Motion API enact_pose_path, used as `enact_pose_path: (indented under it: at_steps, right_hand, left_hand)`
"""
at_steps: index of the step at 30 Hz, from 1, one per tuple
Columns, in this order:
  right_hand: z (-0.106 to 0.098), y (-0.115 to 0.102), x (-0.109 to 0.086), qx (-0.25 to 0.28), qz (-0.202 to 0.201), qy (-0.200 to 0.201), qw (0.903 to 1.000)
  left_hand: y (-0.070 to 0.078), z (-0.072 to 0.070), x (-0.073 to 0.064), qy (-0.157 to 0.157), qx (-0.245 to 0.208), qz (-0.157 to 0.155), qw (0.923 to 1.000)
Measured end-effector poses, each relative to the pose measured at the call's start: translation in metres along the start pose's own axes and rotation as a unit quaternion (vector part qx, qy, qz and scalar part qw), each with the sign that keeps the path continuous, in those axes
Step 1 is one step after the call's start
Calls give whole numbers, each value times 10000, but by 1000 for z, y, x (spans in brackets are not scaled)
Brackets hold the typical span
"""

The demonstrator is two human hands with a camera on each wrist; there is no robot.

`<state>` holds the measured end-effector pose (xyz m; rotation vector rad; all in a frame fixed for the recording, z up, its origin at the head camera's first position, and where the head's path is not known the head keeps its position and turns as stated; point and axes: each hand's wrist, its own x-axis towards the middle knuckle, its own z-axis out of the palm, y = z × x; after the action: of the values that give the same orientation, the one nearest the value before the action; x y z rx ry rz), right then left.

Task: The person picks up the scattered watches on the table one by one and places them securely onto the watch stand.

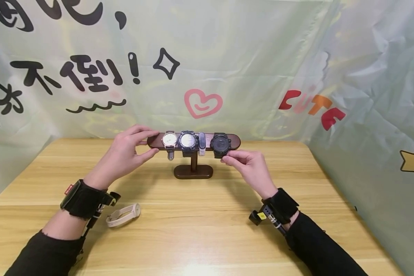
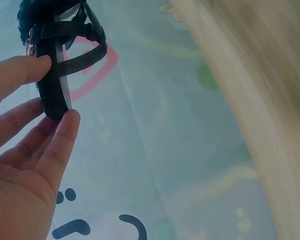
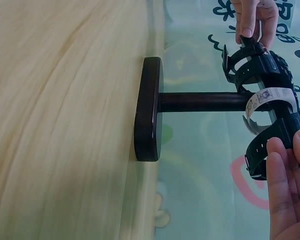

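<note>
A dark wooden watch stand (image 1: 193,172) stands on the table, its crossbar carrying several watches. From the left these are a silver-faced watch (image 1: 169,140), a chunky black watch (image 1: 188,141), a slim fitness band (image 1: 202,141) with a pale strap, and a black sports watch (image 1: 221,144). My left hand (image 1: 125,150) holds the bar's left end between thumb and fingers, as the left wrist view also shows. At the other side, my right hand (image 1: 249,166) pinches the lower edge of the black sports watch. Its strap (image 3: 260,152) loops behind the bar in the right wrist view.
On the wooden table (image 1: 179,230) a white watch (image 1: 123,216) lies on its side, near my left forearm. A printed cloth backdrop (image 1: 262,69) hangs behind the table and along its right side.
</note>
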<state>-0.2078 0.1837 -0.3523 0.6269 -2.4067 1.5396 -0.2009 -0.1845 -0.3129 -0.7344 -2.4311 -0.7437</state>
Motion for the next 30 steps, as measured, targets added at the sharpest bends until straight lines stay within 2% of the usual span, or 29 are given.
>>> enact_pose_path:
  at_steps: [16,30]
  right_hand:
    - [9,0,4,-39,-228,-9,9997]
    - [14,-1,4,76,95,80,9999]
  left_hand:
    - [-1,0,1,-47,86,10,10000]
    - [0,0,1,-62,34,-38,10000]
